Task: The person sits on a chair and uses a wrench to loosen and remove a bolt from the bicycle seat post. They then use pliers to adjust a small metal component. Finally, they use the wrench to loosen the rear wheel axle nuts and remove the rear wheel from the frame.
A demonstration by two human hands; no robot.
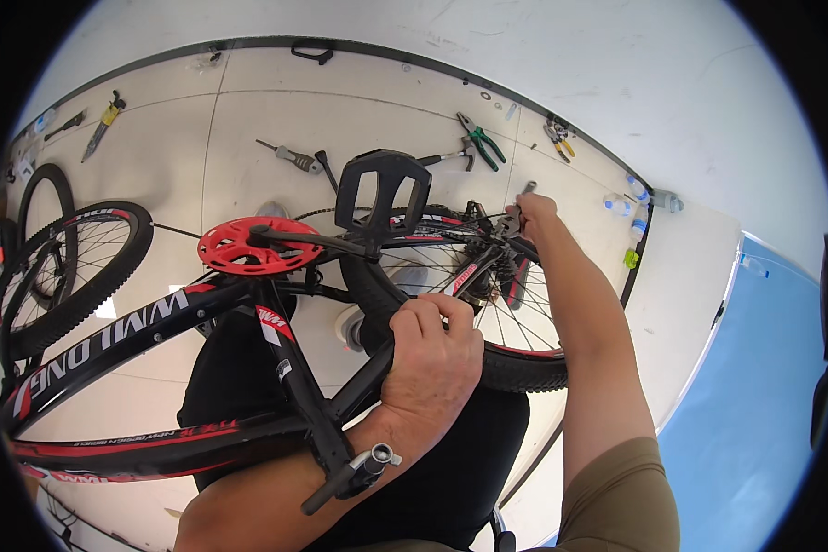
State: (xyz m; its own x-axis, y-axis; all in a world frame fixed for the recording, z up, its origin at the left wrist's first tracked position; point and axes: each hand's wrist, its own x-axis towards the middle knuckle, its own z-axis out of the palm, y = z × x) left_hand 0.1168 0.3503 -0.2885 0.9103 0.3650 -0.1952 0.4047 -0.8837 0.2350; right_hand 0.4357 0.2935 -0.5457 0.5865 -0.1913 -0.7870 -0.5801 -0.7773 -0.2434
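Observation:
A black bicycle frame with red and white markings lies across my lap area. My left hand is closed around its black tube beside the rear tyre. Farther off, my right hand is closed on a metal wrench, whose other end meets the rear axle area by the sprockets. Fingers partly hide the wrench's middle. A red chainring guard and a black pedal stand left of the wheel. The seat clamp is near my left forearm.
On the tiled floor beyond lie a screwdriver, a hammer, green-handled pliers and yellow-handled pliers. The front wheel is at the left. Plastic bottles stand by the wall at the right.

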